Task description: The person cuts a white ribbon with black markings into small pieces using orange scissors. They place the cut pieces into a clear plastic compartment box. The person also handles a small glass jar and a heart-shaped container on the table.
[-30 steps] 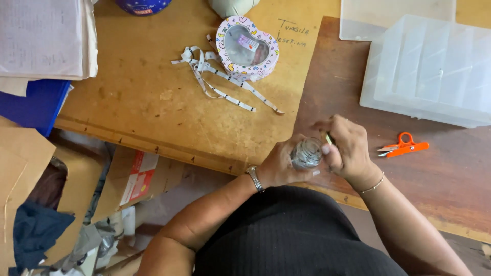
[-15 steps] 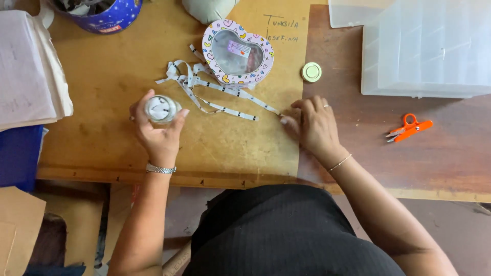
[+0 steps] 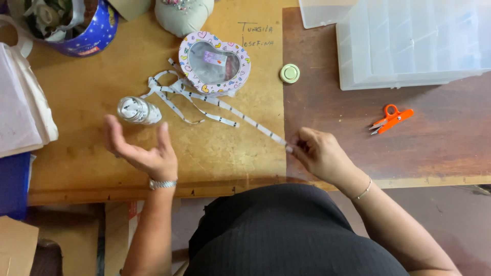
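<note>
Right hand (image 3: 318,155): fingers pinch the end of the measuring tape (image 3: 215,102), which trails across the worktop (image 3: 76,102) to the heart-shaped box (image 3: 215,62). Left hand (image 3: 143,151): fingers spread wide, holding nothing, just beside the small jar (image 3: 137,110) lying on its side. Orange snips (image 3: 391,117) lie well apart.

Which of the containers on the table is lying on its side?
The small clear jar, beside the open left hand, lies on its side without a lid. The heart-shaped box lies flat and the blue tin stands upright.
</note>
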